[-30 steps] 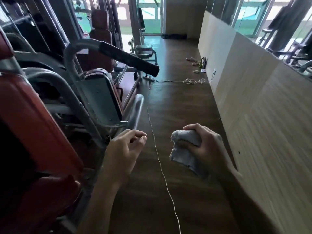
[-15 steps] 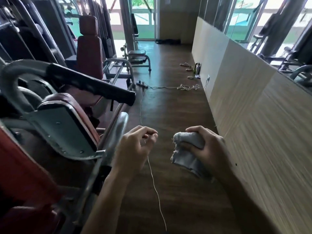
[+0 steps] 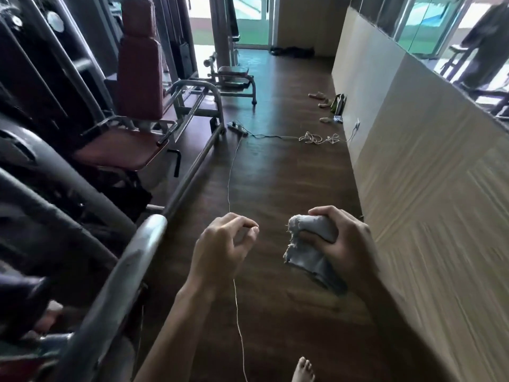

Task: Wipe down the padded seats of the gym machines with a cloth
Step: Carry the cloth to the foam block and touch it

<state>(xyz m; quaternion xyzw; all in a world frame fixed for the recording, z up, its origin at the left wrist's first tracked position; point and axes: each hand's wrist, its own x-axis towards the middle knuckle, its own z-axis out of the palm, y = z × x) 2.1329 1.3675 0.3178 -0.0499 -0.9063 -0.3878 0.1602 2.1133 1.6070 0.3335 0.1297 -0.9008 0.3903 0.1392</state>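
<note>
Presently the right grip (image 3: 344, 244) is clenched around the grey cloth (image 3: 311, 244), held over the floor and well apart from any pad. The left grip (image 3: 220, 249) hangs loosely curled, holding nothing. Recommended: approach the red padded seat (image 3: 121, 150) ahead on the left, unfold the cloth and wipe with it flat. Hazards: 1 thin cord (image 3: 229, 175) along the floor underfoot, and the steel frame rail (image 3: 192, 172) bordering the seat.
</note>
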